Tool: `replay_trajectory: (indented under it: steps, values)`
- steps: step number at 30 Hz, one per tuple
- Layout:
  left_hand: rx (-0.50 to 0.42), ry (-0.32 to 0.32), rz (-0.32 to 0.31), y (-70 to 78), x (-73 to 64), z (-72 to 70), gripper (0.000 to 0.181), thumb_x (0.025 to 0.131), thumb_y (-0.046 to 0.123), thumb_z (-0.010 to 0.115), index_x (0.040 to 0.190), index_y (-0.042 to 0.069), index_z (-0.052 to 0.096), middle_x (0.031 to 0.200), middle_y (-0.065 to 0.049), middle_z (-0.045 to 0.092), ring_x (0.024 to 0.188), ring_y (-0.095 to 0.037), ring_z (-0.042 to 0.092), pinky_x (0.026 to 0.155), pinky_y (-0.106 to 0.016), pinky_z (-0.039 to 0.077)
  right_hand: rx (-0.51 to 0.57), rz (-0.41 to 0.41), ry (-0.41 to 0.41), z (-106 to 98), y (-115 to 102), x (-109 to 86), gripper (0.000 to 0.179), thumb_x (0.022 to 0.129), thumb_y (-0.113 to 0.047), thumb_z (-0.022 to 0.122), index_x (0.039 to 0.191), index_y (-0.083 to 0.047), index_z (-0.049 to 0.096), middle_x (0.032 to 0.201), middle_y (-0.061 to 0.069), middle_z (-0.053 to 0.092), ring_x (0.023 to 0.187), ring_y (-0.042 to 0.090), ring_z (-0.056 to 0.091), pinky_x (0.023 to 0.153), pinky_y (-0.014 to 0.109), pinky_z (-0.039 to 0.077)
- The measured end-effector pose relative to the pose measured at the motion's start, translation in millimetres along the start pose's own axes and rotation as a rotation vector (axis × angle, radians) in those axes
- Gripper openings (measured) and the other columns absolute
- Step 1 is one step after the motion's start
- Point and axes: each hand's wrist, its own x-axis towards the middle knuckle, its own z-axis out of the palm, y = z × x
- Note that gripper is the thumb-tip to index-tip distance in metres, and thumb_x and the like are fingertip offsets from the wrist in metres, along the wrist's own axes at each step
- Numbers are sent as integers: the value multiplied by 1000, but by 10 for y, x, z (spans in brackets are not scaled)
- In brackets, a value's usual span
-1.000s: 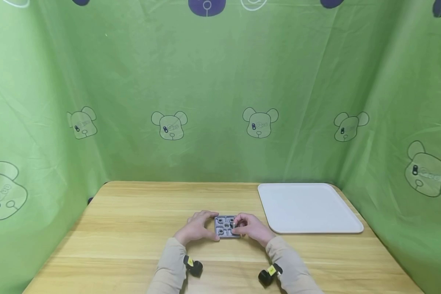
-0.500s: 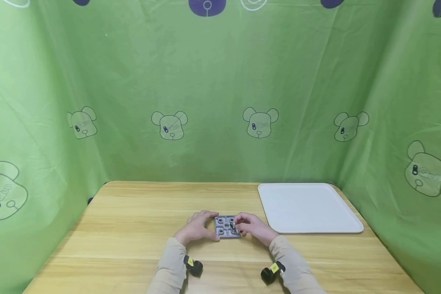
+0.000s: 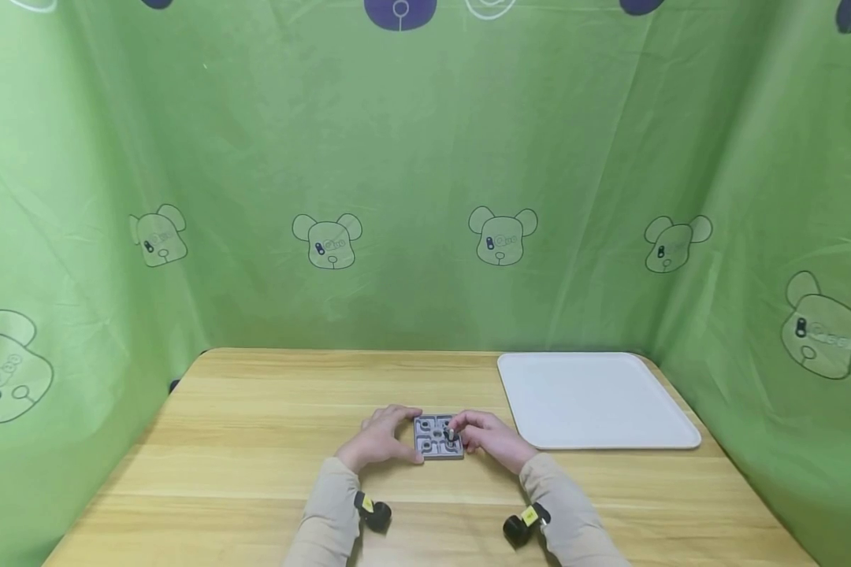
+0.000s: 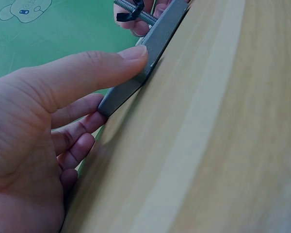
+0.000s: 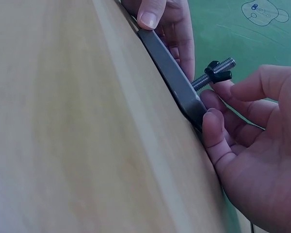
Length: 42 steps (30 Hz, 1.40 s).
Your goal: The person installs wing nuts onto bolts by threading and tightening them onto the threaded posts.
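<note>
A grey square metal plate (image 3: 429, 454) with recessed sections lies on the table. My left hand (image 3: 376, 442) grips its left side, thumb on the near edge and fingers at the far one. From the plate's right half rises a threaded bolt (image 5: 228, 64), carrying a black wing nut (image 5: 214, 74) partway along its thread. My right hand (image 3: 498, 441) has its curled index finger and thumb at the wing nut, the index fingertip right against a wing. Lower down, another of its fingertips (image 5: 213, 121) rests at the plate's corner.
A white tray (image 3: 596, 398) lies at the back right of the wooden table (image 3: 269, 394). Green printed curtains (image 3: 411, 299) hang behind the table and along both sides. Black wrist cameras (image 3: 377, 516) are strapped to both sleeves.
My right thumb has drawn back from the wing nut, and the right wrist has shifted slightly right. More of the bolt and nut now shows. My left hand and the plate have stayed put.
</note>
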Motion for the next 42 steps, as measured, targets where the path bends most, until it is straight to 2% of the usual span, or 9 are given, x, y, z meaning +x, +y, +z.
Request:
replay_trajectory:
  steps: [7, 17, 34, 42]
  values:
    - [9, 1, 3, -8, 2, 3, 87, 64, 38, 84, 141, 17, 50, 145, -9, 50, 134, -33, 40, 111, -61, 25, -12, -9, -7, -4, 23, -10, 32, 86, -6, 58, 116, 5, 62, 118, 19, 61, 92, 15, 57, 73, 23, 53]
    - [13, 3, 6, -14, 5, 2, 88, 63, 39, 84, 141, 17, 50, 145, -9, 50, 134, -33, 40, 110, -61, 26, -37, -44, -9, -12, 29, -8, 34, 84, -7, 65, 115, 7, 62, 95, 5, 61, 81, 10, 54, 67, 20, 51]
    - [13, 4, -4, -16, 7, 11, 87, 64, 38, 84, 141, 17, 50, 144, -8, 51, 134, -32, 40, 111, -62, 25, -46, -6, 23, 17, -38, -25, 31, 82, -11, 71, 105, 7, 61, 87, 1, 57, 76, 10, 53, 62, 20, 49]
    - [8, 5, -6, -5, -2, 6, 87, 63, 38, 84, 141, 17, 50, 144, -8, 50, 134, -32, 40, 111, -62, 25, -38, -35, -5, -8, -27, -27, 30, 81, -8, 71, 104, 10, 60, 85, 0, 58, 74, 9, 53, 60, 19, 49]
